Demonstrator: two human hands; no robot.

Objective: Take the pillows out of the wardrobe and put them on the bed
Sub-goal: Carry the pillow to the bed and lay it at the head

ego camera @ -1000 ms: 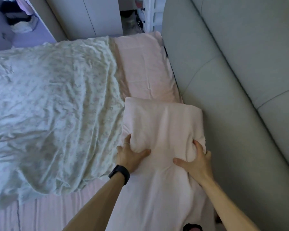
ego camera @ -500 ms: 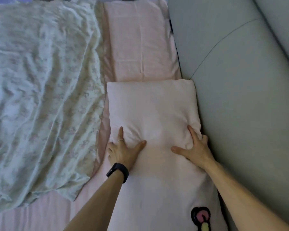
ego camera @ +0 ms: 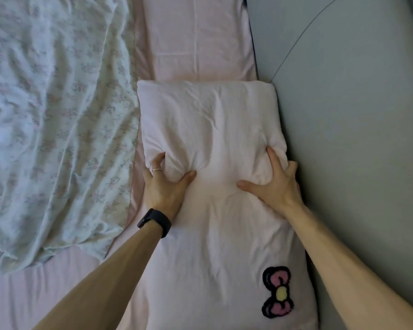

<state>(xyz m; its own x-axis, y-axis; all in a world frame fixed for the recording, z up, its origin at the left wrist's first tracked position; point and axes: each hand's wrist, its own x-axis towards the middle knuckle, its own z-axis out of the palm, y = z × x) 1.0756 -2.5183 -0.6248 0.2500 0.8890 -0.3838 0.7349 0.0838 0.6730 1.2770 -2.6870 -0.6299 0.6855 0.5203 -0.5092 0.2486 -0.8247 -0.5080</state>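
Observation:
A pale pink pillow [ego camera: 210, 125] with a pink bow patch near its lower right corner lies flat on the bed [ego camera: 57, 282], close against the grey headboard. My left hand [ego camera: 163, 184] grips its left side, fingers dug into the fabric. On the pillow's right side my right hand [ego camera: 272, 184] squeezes a fold next to the headboard. A black band sits on my left wrist. The wardrobe is out of view.
A rumpled floral duvet [ego camera: 53, 115] covers the left part of the bed. Beyond the pillow stretches the pink sheet [ego camera: 196, 36]. The padded grey headboard [ego camera: 355, 115] fills the right side.
The view has tilted down and closer to the pillow. The pillow has settled flat by the headboard, and my fingers have dug deeper into it on both sides.

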